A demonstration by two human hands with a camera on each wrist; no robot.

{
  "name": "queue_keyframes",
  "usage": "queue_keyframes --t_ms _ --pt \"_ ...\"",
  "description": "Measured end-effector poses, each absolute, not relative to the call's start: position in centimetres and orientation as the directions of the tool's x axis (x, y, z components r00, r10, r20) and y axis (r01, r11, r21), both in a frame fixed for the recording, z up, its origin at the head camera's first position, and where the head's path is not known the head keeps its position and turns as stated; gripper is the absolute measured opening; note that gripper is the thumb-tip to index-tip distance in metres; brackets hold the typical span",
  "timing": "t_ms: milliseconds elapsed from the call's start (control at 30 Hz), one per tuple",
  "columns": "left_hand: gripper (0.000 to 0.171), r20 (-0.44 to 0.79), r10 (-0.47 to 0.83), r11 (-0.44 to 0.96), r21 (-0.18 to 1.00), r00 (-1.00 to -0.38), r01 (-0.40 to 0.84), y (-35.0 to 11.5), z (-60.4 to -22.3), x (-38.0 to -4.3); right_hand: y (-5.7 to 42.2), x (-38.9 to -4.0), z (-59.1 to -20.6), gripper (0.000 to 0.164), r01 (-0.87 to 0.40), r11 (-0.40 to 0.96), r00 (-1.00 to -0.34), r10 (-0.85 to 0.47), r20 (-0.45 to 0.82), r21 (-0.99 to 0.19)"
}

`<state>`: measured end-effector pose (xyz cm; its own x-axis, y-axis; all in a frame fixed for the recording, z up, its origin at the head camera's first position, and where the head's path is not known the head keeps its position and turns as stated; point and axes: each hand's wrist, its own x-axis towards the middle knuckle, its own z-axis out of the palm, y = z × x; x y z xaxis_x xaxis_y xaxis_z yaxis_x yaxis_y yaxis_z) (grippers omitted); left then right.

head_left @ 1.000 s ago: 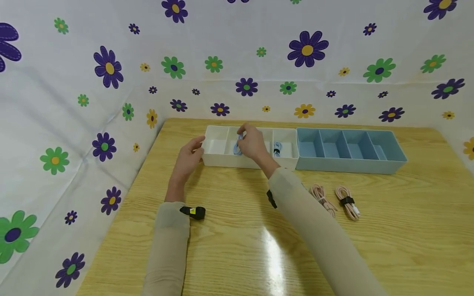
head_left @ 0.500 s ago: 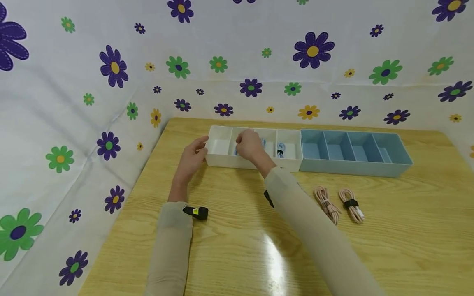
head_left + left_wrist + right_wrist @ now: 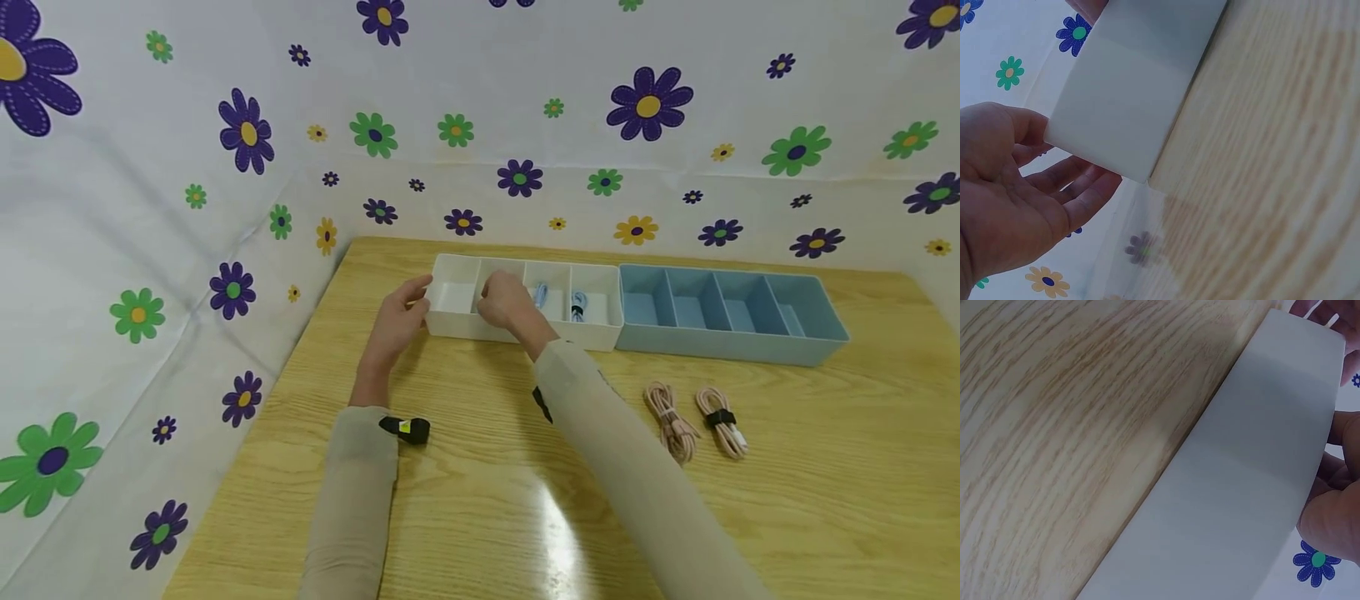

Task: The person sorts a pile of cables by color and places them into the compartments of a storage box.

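My left hand (image 3: 400, 321) rests against the left end of a white divided storage box (image 3: 551, 330). In the left wrist view, the thumb and extended fingers (image 3: 1094, 200) touch that end. My right hand (image 3: 506, 300) reaches down into the box's second compartment from the left, fingers bent over the front wall. Its fingertips are hidden behind the wall (image 3: 1210, 481), along with any cable between them. A bundled light-blue cable (image 3: 541, 294) lies in the third compartment. Another blue cable (image 3: 578, 306), tied with a black strap, is in the rightmost one.
A blue divided box (image 3: 731, 343) stands end to end with the white box on its right. Two pinkish bundled cables lie on the wooden table (image 3: 465, 500): one with a pale tie (image 3: 670, 421), one with a black strap (image 3: 724, 425). Flower-patterned cloth (image 3: 480, 100) hangs behind.
My right hand has lowered farther into the second compartment, and the blue cable it held there is now out of sight. The left hand stays at the box's end. The head view has shifted slightly.
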<state>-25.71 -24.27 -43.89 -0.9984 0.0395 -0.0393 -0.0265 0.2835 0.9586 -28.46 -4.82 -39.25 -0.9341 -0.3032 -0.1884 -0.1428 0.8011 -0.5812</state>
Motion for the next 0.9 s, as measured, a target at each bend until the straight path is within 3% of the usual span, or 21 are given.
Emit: queue_keyframes --t_ms 200,467,900 --pt "0.046 -0.027 0.044 0.280 0.960 -0.999 -0.013 -24.29 -43.76 -25.66 -5.09 -28.55 -39.40 0.020 -0.146 0.801 -0.932 -0.308 -0.190 -0.581" --pt "0.046 -0.030 0.032 0.290 0.957 -0.999 -0.020 -24.37 -43.79 -25.47 -5.33 -28.97 -39.47 0.043 -0.123 0.810 -0.919 -0.310 -0.242 -0.573" --pt "0.046 -0.025 0.035 0.304 0.952 -0.999 -0.013 -24.30 -43.57 -25.36 -5.51 -29.07 -39.20 0.039 -0.112 0.840 -0.923 -0.286 -0.257 -0.532"
